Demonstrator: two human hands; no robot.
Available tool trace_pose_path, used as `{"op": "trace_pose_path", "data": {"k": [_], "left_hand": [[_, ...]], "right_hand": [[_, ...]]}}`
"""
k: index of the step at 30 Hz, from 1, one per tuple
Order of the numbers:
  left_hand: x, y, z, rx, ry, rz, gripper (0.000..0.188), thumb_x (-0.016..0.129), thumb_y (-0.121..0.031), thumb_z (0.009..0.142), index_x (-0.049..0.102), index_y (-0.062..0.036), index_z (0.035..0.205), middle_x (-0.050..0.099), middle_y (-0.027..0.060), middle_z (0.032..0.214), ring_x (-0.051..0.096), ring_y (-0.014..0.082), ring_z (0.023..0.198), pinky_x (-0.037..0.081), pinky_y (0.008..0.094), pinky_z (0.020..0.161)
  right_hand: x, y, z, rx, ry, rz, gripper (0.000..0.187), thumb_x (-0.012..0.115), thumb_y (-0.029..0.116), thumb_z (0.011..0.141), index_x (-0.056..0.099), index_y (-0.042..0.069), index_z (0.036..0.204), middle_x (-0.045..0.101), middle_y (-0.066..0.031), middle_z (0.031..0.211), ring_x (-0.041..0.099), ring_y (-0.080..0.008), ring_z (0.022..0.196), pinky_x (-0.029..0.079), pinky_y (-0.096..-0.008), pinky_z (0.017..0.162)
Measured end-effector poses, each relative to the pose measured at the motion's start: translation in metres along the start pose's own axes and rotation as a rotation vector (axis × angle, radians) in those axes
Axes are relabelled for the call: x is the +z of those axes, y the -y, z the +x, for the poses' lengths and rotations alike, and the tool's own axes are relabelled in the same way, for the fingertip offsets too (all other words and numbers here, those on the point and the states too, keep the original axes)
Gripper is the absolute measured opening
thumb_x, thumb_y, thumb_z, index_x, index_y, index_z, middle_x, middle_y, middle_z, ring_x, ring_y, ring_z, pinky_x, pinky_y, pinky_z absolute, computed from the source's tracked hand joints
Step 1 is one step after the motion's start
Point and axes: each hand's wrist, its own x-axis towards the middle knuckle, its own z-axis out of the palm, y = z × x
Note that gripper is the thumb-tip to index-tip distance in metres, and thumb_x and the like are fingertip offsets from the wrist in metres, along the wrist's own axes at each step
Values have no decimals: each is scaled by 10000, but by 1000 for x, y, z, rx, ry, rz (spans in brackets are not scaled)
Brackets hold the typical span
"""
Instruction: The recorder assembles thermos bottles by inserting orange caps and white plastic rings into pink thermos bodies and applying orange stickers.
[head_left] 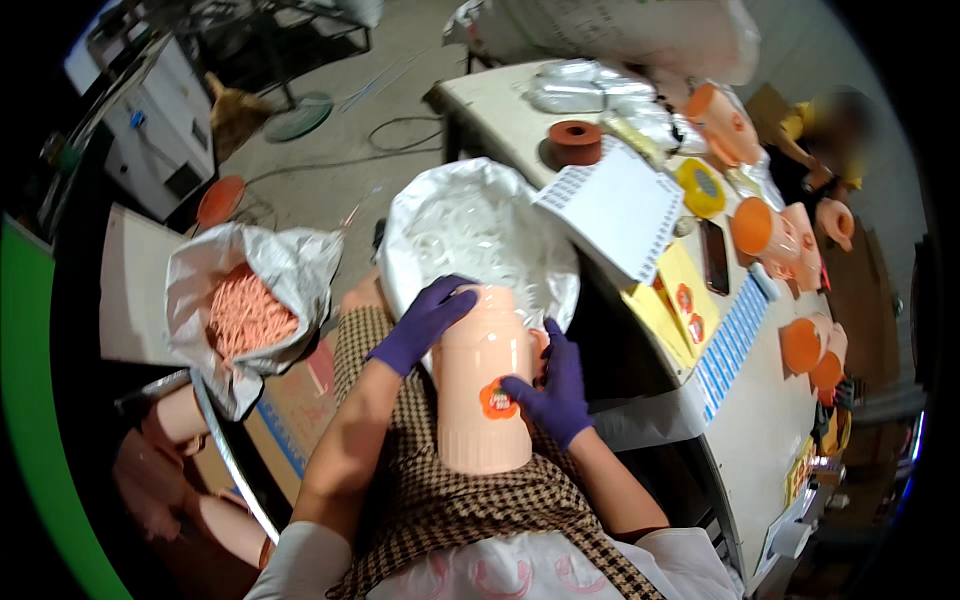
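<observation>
A peach plastic jug (482, 430) lies along my lap, its narrower end pointing away from me. Purple gloves cover both my hands. My left hand (430, 318) grips the jug at its far end, fingers wrapped over the rim side. On the other side, my right hand (555, 390) holds the jug by the handle, with the thumb pressed at the edge of an orange-red flower-shaped sticker (498, 399). The handle is mostly hidden behind the right fingers. Just beyond the jug stands a white sack (410, 205) of clear plastic pieces.
At left, another white sack (310, 258) holds peach plastic strips (250, 315); more peach parts (230, 528) lie below it. The table (485, 95) at right carries papers (618, 205), yellow sticker sheets (668, 315), a phone (714, 256), a brown tape roll (575, 143) and several jugs (765, 232). A co-worker (808, 140) sits beyond.
</observation>
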Motion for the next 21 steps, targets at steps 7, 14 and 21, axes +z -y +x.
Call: {"op": "trace_pose_path", "data": {"k": [7,14,21], "left_hand": [[-2,-78,11,325,-240,554,181,729,-122,867,626,2,786,564,61,821,558,183,765,465,312,710],[15,-81,98,36,-384,1361,407,628,-480,869,701,-80,885,656,159,959,628,360,901,512,492,780],[41,-57,118,-88,-201,1094,419,585,-469,885,707,-69,900,663,196,1011,645,386,933,509,484,837]], "right_hand": [[-55,-35,16,11,-292,181,410,720,105,852,619,44,1245,564,-96,926,570,-241,830,489,-329,794],[-177,-130,144,45,-472,-259,276,668,155,911,678,44,1164,642,-157,935,664,-249,734,532,-361,685],[-204,-233,229,717,-40,-567,647,634,472,847,589,-18,1267,614,-294,1267,617,-405,1161,489,-446,983]]}}
